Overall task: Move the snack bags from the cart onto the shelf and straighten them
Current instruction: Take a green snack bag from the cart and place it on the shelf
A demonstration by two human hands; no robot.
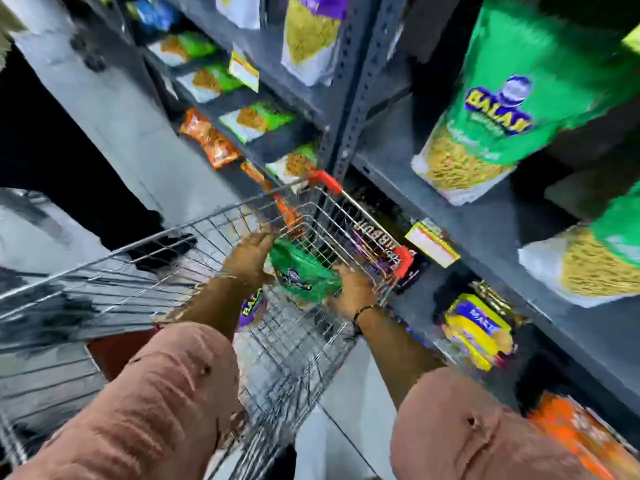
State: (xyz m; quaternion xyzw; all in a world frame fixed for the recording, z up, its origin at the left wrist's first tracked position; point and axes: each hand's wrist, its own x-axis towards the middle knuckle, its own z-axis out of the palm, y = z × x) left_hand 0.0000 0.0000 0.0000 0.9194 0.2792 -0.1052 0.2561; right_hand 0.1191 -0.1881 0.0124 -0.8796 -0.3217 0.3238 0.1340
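A green snack bag (pixel 304 271) is held inside the wire cart (pixel 194 230), near its far end. My left hand (pixel 251 256) grips the bag's left edge and my right hand (pixel 353 289) grips its right side. A purple snack bag (pixel 252 311) lies lower in the cart, partly hidden by my left forearm. On the dark metal shelf (pixel 460 230) to the right stand green bags of the same kind, one large (pixel 498 112) and another (pixel 595 258) below it at the frame's edge. The picture is blurred by motion.
The cart has red corner caps (pixel 327 180). Shelves at the back left hold orange packets (pixel 207 136) and green-and-white bags (pixel 258 119). Yellow packs (pixel 479 330) and orange packs (pixel 585 434) sit on lower shelves at right. A grey floor aisle (pixel 114 109) runs left of the shelving.
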